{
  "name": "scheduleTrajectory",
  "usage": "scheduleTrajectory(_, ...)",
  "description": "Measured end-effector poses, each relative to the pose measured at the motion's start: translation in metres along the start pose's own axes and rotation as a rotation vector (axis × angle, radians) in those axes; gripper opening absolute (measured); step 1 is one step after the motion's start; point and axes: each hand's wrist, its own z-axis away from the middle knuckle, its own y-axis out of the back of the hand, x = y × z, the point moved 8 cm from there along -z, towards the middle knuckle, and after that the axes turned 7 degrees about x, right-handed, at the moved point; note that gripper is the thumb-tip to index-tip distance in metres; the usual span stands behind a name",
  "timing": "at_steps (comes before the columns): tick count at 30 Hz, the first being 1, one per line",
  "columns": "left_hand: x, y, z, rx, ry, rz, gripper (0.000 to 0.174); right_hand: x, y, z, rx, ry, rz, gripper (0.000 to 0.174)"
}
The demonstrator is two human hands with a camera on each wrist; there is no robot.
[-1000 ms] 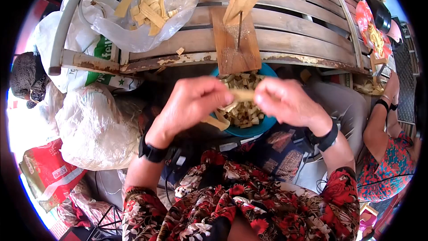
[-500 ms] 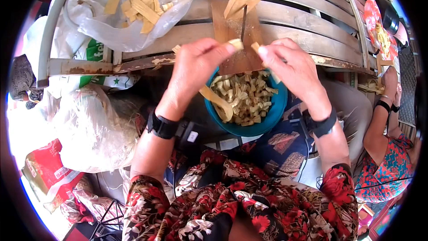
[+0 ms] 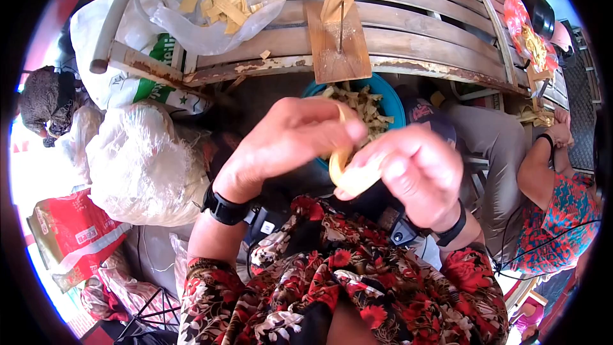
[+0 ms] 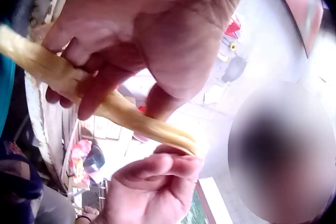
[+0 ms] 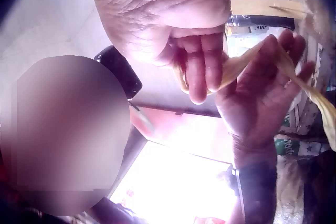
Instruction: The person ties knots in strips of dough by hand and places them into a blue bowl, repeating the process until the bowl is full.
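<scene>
A long, flat, pale yellow strip [image 3: 357,179] runs curved between both hands, in front of the chest. My left hand [image 3: 294,137] holds it between thumb and fingers; in the left wrist view the strip [image 4: 121,112] crosses under the palm, with one end sticking out past the fingers. Curled fingers of my right hand [image 3: 424,172] grip the other end, which loops around the fingertips in the right wrist view. Behind the hands, a teal basin [image 3: 397,105] holds many small folded yellow pieces [image 3: 367,105], partly hidden by the left hand.
A slatted bench [image 3: 434,45] stands ahead, bearing a wooden block with an upright post and thin rod [image 3: 341,32]. On its left lies a plastic bag [image 3: 255,29] of yellow strips. White sacks [image 3: 143,166] sit at left; another person [image 3: 555,191] sits at right.
Half a second ago the hands were apart by the bench edge, each with a short end of yellow material. Both have since come down towards the body and now share one long strip.
</scene>
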Motion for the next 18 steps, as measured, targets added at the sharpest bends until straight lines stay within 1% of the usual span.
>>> scheduleTrajectory(1, 0.003, -0.002, 0.0, 0.055, -0.147, -0.132, 0.022, 0.001, -0.001, 0.007, -0.03, -0.012, 0.164, 0.019)
scheduleTrajectory(3, 0.01, 0.005, 0.01, 0.207, -0.245, -0.341, 0.021, 0.024, 0.022, 0.016, 0.169, -0.177, 0.198, 0.019)
scheduleTrajectory(4, 0.015, 0.005, 0.012, 0.172, -0.363, -0.263, 0.026, 0.037, 0.033, 0.019, 0.265, -0.273, 0.172, 0.02)
scheduleTrajectory(5, 0.009, 0.004, 0.014, 0.152, -0.289, -0.073, 0.028, 0.045, 0.037, 0.019, 0.299, -0.277, 0.151, 0.021)
scheduleTrajectory(7, 0.003, -0.008, 0.018, 0.111, -0.132, 0.312, 0.033, 0.059, 0.034, 0.022, 0.291, -0.339, 0.017, 0.022)
scheduleTrajectory(8, 0.002, -0.01, 0.015, 0.125, -0.162, 0.335, 0.035, 0.058, 0.029, 0.019, 0.245, -0.291, 0.048, 0.022)
scheduleTrajectory(9, 0.007, -0.015, 0.014, 0.085, -0.185, 0.421, 0.032, 0.063, 0.026, 0.02, 0.246, -0.284, -0.042, 0.021)
scheduleTrajectory(10, 0.004, -0.018, 0.014, 0.063, -0.155, 0.441, 0.029, 0.067, 0.026, 0.02, 0.258, -0.285, -0.104, 0.019)
scheduleTrajectory(11, 0.0, -0.021, 0.013, 0.039, -0.126, 0.462, 0.027, 0.065, 0.027, 0.02, 0.301, -0.262, -0.084, 0.018)
scheduleTrajectory(12, -0.002, -0.018, 0.012, 0.098, -0.158, 0.447, 0.019, 0.062, 0.028, 0.02, 0.345, -0.24, -0.063, 0.016)
scheduleTrajectory(13, -0.005, -0.012, 0.012, 0.179, -0.166, 0.366, 0.016, 0.053, 0.031, 0.02, 0.418, -0.192, 0.042, 0.015)
scheduleTrajectory(14, -0.007, -0.004, 0.012, 0.259, -0.176, 0.288, 0.014, 0.052, 0.034, 0.021, 0.381, -0.183, -0.089, 0.016)
scheduleTrajectory(15, -0.008, 0.002, 0.012, 0.339, -0.186, 0.208, 0.012, 0.044, 0.035, 0.022, 0.382, -0.177, -0.053, 0.026)
scheduleTrajectory(16, -0.007, 0.003, 0.013, 0.412, -0.238, 0.183, 0.006, 0.041, 0.032, 0.023, 0.349, -0.18, 0.041, 0.031)
scheduleTrajectory(17, -0.001, 0.0, 0.016, 0.45, -0.333, 0.116, 0.004, 0.039, 0.028, 0.025, 0.316, -0.185, 0.133, 0.036)
scheduleTrajectory(18, 0.004, -0.003, 0.019, 0.5, -0.397, -0.096, 0.003, 0.042, 0.024, 0.028, 0.36, -0.216, 0.193, 0.039)
